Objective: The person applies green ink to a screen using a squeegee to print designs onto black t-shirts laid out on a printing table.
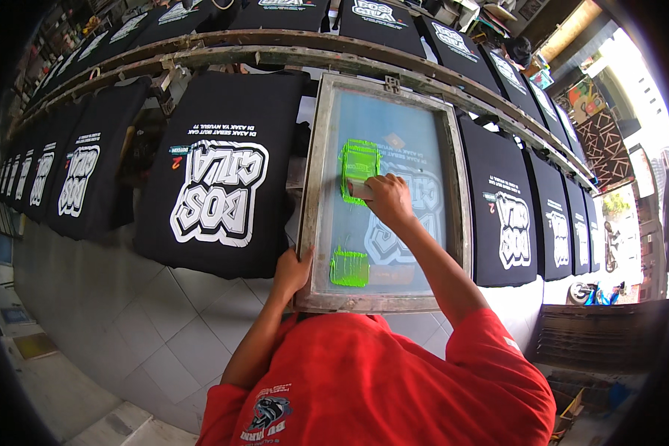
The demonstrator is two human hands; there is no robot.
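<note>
A framed printing screen lies over a black T-shirt in front of me, its mesh pale blue with the shirt's white print showing through. My right hand grips a small squeegee on the mesh, at the lower edge of a bright green ink patch. A second green ink patch sits near the screen's lower left corner. My left hand is closed round the left side of the frame, low down; some of its fingers are hidden behind the wood.
Black printed T-shirts lie on boards to the left, and more shirts line the right. Long rails run behind the screen, with another row of shirts beyond. A grey tiled floor shows below. A blue motorbike stands far right.
</note>
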